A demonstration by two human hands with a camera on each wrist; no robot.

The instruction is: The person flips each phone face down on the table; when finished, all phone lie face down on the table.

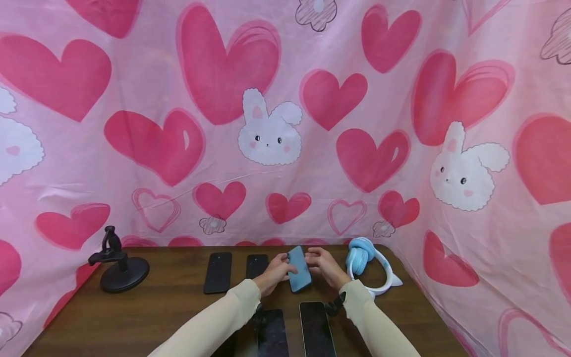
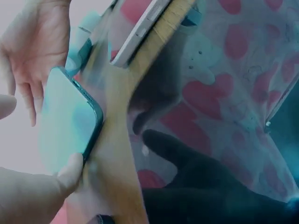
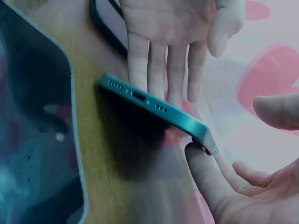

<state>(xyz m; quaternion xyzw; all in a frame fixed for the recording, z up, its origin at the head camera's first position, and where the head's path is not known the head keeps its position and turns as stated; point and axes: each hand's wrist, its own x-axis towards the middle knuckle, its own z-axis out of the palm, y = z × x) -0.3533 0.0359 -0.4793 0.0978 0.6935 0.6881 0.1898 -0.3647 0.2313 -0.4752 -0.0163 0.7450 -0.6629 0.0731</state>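
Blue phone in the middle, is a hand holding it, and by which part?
The left hand holds the blue phone by its left edge. The right hand is by the opposite edge; whether it grips too cannot be told.

A: what sort of place?
B: curtained nook, home or studio, can't tell. Pink heart-and-bunny cloth [image 1: 267,141] hangs behind the far edge of the wooden desk [image 1: 169,302] and wraps both sides
A: desk clutter?
B: black stand [image 1: 125,275] by far left corner, cat-ear headphones [image 1: 357,261] at far right corner, phones [image 1: 218,272] along far edge
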